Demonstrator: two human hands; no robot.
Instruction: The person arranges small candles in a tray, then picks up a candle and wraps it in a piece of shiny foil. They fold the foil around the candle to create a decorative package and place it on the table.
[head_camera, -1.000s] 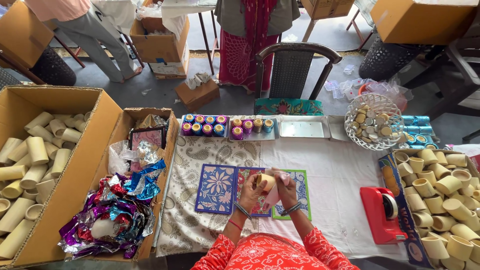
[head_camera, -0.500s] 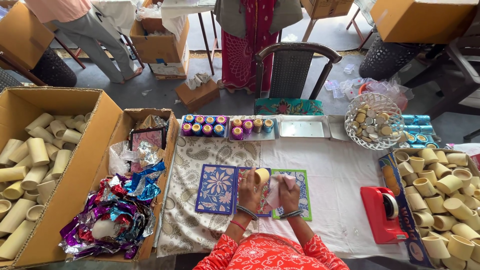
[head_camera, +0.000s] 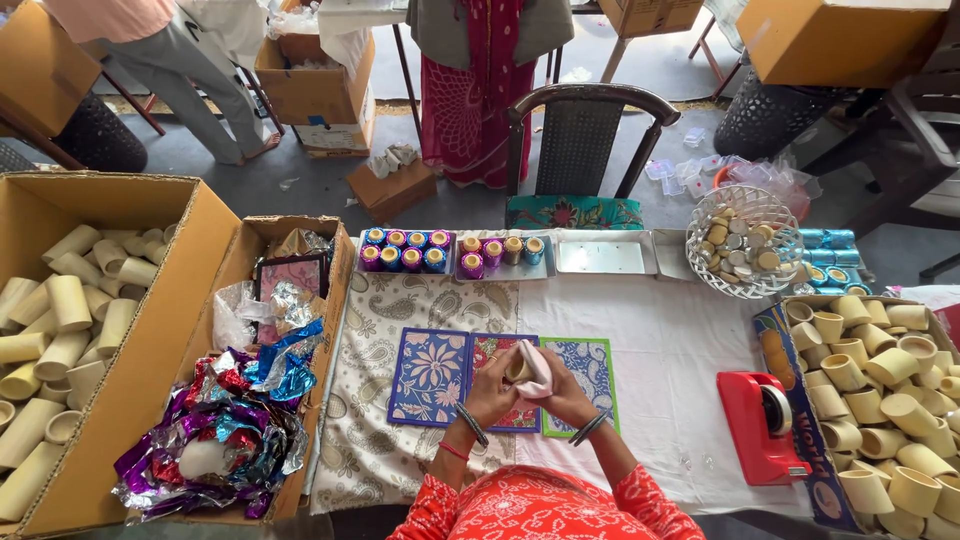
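Observation:
Over the table's middle, my left hand (head_camera: 492, 388) and my right hand (head_camera: 563, 392) meet around a small cream bamboo cup (head_camera: 519, 370). A pale pink cloth (head_camera: 536, 366) is wrapped against the cup under my right fingers. Both hands grip the cup and cloth together. Beneath them lie three patterned cards: a blue one (head_camera: 430, 376), a red one (head_camera: 500, 355) partly hidden, and a green-edged blue one (head_camera: 587, 366).
A big carton of cream tubes (head_camera: 75, 320) and a box of shiny foil wrappers (head_camera: 240, 420) stand left. Trays of foil-wrapped cups (head_camera: 405, 251), a wire basket (head_camera: 745, 240), a red tape dispenser (head_camera: 758, 425) and a box of cups (head_camera: 880, 380) sit behind and right. People stand beyond the chair (head_camera: 580, 140).
My hands have shifted slightly lower and turned the cup, with the pink cloth now folded over its right side.

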